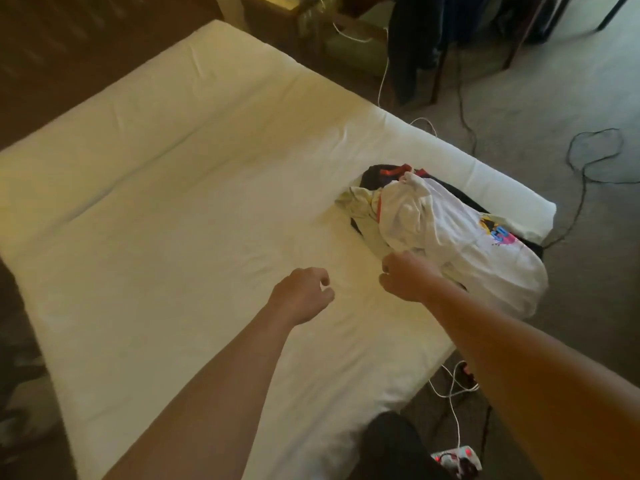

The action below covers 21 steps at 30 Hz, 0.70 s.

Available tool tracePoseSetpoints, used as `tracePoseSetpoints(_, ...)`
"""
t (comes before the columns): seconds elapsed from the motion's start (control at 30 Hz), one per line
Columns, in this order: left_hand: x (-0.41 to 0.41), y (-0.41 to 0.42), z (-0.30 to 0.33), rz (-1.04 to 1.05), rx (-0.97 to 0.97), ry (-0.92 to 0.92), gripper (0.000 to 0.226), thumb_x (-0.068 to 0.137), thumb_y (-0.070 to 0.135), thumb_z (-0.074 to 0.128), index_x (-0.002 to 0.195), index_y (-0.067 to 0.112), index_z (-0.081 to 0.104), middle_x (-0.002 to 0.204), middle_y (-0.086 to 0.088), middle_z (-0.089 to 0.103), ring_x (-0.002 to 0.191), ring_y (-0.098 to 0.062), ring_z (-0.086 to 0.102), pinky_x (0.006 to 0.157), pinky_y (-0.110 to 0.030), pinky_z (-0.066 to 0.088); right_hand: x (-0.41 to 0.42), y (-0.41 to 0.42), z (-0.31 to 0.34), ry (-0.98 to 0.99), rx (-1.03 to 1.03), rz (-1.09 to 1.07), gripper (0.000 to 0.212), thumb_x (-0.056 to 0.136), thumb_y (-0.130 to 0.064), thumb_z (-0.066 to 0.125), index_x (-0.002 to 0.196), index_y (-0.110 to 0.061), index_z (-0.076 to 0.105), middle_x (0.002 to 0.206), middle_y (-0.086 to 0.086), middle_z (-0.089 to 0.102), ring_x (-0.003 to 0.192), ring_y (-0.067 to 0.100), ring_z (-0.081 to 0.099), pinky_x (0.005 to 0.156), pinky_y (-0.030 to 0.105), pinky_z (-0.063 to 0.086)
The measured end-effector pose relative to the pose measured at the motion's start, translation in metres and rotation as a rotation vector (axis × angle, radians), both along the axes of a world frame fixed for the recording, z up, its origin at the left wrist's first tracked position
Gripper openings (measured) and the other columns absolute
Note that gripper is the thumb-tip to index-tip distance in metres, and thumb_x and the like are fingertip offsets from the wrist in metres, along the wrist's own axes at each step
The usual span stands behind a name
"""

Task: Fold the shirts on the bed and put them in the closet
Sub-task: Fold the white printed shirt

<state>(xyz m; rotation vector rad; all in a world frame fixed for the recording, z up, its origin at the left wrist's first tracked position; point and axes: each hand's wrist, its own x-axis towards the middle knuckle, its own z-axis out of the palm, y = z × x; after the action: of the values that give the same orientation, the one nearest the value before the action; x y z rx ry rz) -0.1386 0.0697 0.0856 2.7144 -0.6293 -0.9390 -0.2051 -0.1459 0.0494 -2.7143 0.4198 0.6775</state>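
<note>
A pile of crumpled shirts lies on the right side of the bed point(173, 202). On top is a white shirt point(460, 237) with a colourful print. A pale yellow shirt point(360, 202) and a dark shirt with red trim point(388, 171) lie under it. My right hand point(405, 277) is at the pile's near edge, fingers loosely curled, with no cloth visible between thumb and fingers. My left hand point(304, 292) hovers over the bare sheet left of the pile, fingers loosely curled and holding nothing.
White and black cables point(588, 157) run over the carpet right of the bed. A power strip point(457, 459) with red lights lies near my feet. Dark clothes hang on a chair point(415, 46) beyond the bed. No closet is in view.
</note>
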Motion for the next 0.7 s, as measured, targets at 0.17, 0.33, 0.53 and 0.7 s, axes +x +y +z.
tracePoseSetpoints(0.17,0.076,-0.077,-0.049,0.013,-0.010,0.030,0.034,0.095,0.041,0.056,0.124,0.025,0.063,0.114,0.000,0.068,0.101,-0.024,0.064,0.089,-0.041,0.055,0.080,-0.066,-0.060,-0.009,0.114,-0.232,0.024,0.090,-0.028,0.054,0.108,-0.015,0.063,0.108,0.006,0.064,0.095,0.027,0.061,0.083,0.039,0.055)
tracePoseSetpoints(0.33,0.129,-0.128,-0.105,-0.015,0.028,0.043,0.037,0.095,0.038,0.056,0.128,0.023,0.062,0.119,-0.001,0.067,0.105,-0.025,0.062,0.087,-0.040,0.053,0.113,-0.119,-0.110,0.002,0.087,-0.400,0.029,0.096,-0.024,0.050,0.121,-0.013,0.059,0.117,0.009,0.060,0.103,0.030,0.059,0.085,0.043,0.053)
tracePoseSetpoints(0.53,0.155,-0.175,-0.161,0.009,0.007,0.122,0.033,0.093,0.040,0.058,0.120,0.021,0.065,0.113,-0.002,0.068,0.100,-0.026,0.063,0.086,-0.042,0.055,0.130,-0.164,-0.168,0.068,-0.050,-0.651,0.056,0.093,-0.025,0.052,0.145,-0.015,0.035,0.143,0.015,0.041,0.131,0.038,0.038,0.097,0.047,0.038)
tracePoseSetpoints(0.7,0.158,-0.186,-0.189,-0.014,0.035,0.191,0.029,0.091,0.040,0.058,0.113,0.022,0.066,0.107,-0.003,0.069,0.094,-0.027,0.065,0.083,-0.045,0.056,0.124,-0.179,-0.196,0.094,-0.113,-0.731,0.052,0.095,-0.043,0.059,0.133,-0.009,0.050,0.141,0.018,0.046,0.131,0.039,0.040,0.105,0.049,0.035)
